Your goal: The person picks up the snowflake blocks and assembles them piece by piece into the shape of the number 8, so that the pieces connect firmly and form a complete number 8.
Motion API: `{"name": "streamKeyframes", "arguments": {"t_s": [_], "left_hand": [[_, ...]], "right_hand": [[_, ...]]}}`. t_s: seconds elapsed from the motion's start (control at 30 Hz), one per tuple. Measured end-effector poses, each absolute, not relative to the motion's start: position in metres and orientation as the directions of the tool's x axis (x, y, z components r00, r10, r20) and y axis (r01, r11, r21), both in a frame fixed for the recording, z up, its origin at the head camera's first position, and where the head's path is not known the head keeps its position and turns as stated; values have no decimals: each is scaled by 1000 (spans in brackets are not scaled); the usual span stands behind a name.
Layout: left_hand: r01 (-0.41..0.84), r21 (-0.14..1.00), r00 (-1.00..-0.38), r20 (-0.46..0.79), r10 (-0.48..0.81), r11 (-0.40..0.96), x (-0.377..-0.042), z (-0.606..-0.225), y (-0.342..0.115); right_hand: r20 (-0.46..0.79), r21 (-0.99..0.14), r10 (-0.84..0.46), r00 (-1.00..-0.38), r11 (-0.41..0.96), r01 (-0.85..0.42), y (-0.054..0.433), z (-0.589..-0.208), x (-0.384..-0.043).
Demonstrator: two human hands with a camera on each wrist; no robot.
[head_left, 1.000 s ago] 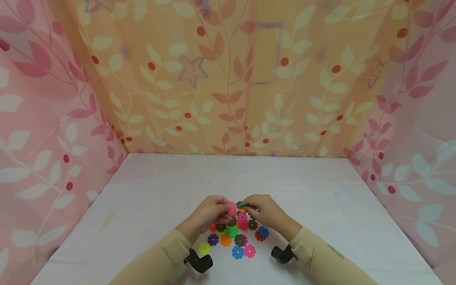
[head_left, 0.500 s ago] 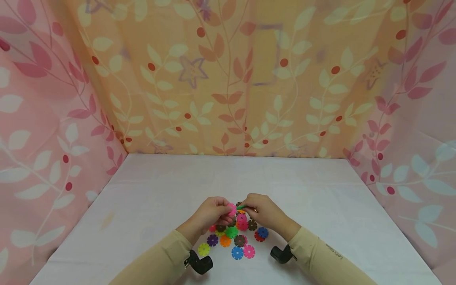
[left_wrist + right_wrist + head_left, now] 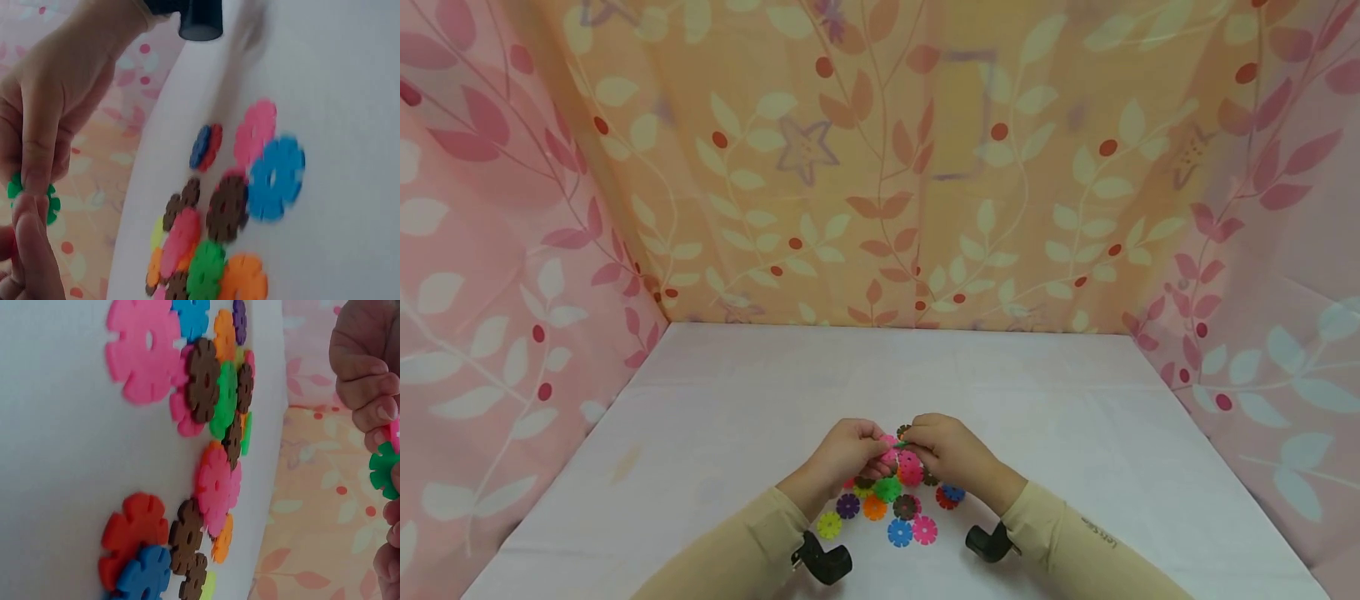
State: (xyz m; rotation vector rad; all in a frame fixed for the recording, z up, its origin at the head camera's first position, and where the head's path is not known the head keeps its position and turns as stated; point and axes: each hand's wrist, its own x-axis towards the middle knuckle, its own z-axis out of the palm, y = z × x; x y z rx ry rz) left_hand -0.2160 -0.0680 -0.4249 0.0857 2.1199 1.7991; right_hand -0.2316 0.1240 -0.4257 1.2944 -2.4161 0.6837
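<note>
My left hand (image 3: 844, 458) pinches a pink snowflake disc (image 3: 394, 432), of which only a sliver shows past the fingers in the right wrist view. Opposite it, my right hand (image 3: 958, 454) pinches a green snowflake disc (image 3: 382, 472) between thumb and fingers. The two discs meet edge to edge, and fingers cover most of where they join. In the left wrist view, notched edges of the green disc (image 3: 54, 204) stick out on both sides of the right fingertips. Both hands are raised over the far side of a loose pile of discs.
Overlapping snowflake discs lie below and in front of the hands, among them a blue one (image 3: 900, 532), a yellow one (image 3: 830, 525), a purple one (image 3: 847, 506) and an orange one (image 3: 875, 507). The white tabletop (image 3: 760, 375) meets patterned cloth walls (image 3: 880, 208) behind and at both sides.
My right hand has moved slightly left and down, bringing the green disc against the pink one. The left hand has lowered a little, still pinching the pink disc. The pile lies unchanged.
</note>
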Motion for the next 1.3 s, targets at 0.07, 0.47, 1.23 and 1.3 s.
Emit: {"name": "streamKeyframes", "arguments": {"t_s": [0.07,0.47,1.23,1.3], "left_hand": [[-187,965,-937,-232,261,185,-216,-427,-66],[-216,968,-919,-247,307,130,-214,-435,-67],[-187,966,-926,-235,296,181,-218,-431,-78],[-187,967,-934,-230,273,176,-218,-428,-80]], "right_hand": [[493,-254,-686,-535,475,-842,123,-427,-231],[412,-334,-711,-570,464,-821,126,-427,-236],[385,-367,-673,-631,516,-774,136,-419,-242],[409,-362,-654,-636,524,-771,139,-420,-244]]}}
